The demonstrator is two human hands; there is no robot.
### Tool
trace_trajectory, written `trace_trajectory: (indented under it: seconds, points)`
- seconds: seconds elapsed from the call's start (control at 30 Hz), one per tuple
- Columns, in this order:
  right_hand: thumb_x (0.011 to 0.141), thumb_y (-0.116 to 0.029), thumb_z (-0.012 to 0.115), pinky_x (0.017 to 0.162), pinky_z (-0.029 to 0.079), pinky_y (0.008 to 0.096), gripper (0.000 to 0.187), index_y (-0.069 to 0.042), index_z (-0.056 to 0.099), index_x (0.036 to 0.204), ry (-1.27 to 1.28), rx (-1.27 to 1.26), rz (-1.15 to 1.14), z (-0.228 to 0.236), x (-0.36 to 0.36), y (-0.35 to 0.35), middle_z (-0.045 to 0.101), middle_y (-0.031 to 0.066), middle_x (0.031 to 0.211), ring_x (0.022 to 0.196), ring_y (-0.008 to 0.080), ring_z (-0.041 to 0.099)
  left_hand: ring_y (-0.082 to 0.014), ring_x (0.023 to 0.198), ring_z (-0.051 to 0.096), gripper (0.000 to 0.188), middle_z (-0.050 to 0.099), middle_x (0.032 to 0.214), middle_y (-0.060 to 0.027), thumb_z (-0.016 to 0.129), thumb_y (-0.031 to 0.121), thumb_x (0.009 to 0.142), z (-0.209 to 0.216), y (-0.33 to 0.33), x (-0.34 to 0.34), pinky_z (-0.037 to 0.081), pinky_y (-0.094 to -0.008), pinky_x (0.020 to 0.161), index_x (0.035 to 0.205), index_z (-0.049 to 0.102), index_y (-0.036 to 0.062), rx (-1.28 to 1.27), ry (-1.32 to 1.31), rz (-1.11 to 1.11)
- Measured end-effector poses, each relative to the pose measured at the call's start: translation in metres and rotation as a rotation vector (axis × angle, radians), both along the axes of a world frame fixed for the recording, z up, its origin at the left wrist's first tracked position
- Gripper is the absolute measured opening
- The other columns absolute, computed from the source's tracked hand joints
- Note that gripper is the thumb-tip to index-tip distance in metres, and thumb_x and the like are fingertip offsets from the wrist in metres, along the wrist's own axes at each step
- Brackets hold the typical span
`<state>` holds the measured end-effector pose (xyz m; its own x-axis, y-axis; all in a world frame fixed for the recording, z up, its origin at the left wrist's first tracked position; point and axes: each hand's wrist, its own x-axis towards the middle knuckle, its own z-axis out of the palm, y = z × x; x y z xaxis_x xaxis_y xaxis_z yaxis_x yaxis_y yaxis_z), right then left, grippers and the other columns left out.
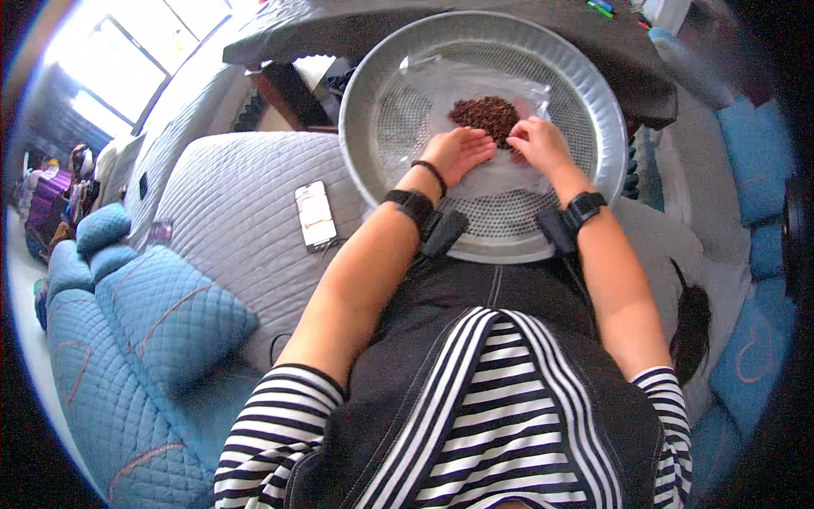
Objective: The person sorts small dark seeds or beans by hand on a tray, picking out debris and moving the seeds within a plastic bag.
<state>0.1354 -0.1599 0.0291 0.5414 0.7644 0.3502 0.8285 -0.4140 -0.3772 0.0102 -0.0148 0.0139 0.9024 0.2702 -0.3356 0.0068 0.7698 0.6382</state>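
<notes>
A wide round metal sieve tray (612,136) with a perforated bottom rests at my lap. Inside it lies a clear plastic sheet or bag (527,85), and on that a heap of small dark reddish-brown dried pieces (485,113). My left hand (462,154) is at the near left edge of the heap, palm partly turned up, fingers stretched out, nothing visibly held. Close to the heap's near right side, my right hand (540,144) has its thumb and fingers pinched together. Whatever may be between those fingertips is too small to make out.
A phone (315,214) with a lit screen and a cable lies on the grey quilted seat (233,182) to my left. Blue quilted cushions (174,314) stand at both sides. Beyond the tray is a table with a dark cover (292,32).
</notes>
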Motion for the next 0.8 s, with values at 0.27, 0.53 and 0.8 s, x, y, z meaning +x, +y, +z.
trace_trajectory:
  seconds: [0.27, 0.53, 0.8]
  points:
    - [0.070, -0.020, 0.065, 0.068, 0.045, 0.0384, 0.015, -0.007, 0.063, 0.078, 0.018, 0.044, 0.135, -0.013, 0.002, 0.004, 0.057, 0.0122, 0.081, 0.078, 0.0295, 0.057, -0.0276, 0.081, 0.058, 0.022, 0.056, 0.090, -0.0170, 0.045, 0.012, 0.085, -0.003, 0.006, 0.005, 0.052, -0.0366, 0.075, 0.096, 0.050, -0.0066, 0.145, 0.041, 0.095]
    - [0.070, -0.016, 0.065, 0.063, 0.045, 0.0334, 0.014, -0.003, 0.061, 0.074, 0.030, 0.075, 0.115, -0.009, 0.000, 0.001, 0.057, 0.0110, 0.077, 0.071, 0.0258, 0.057, -0.0282, 0.082, 0.058, 0.019, 0.056, 0.089, -0.0165, 0.048, 0.011, 0.084, 0.000, 0.004, 0.004, 0.051, -0.0382, 0.077, 0.095, 0.051, -0.0040, 0.124, 0.019, 0.103]
    - [0.074, -0.019, 0.061, 0.066, 0.045, 0.0353, 0.014, -0.005, 0.061, 0.076, -0.071, 0.164, 0.169, 0.007, -0.010, 0.015, 0.057, 0.0101, 0.080, 0.075, 0.0279, 0.056, -0.0273, 0.083, 0.058, 0.021, 0.055, 0.091, -0.0171, 0.046, 0.010, 0.085, -0.001, 0.004, 0.003, 0.051, -0.0365, 0.075, 0.098, 0.049, -0.0065, 0.115, 0.017, 0.110]
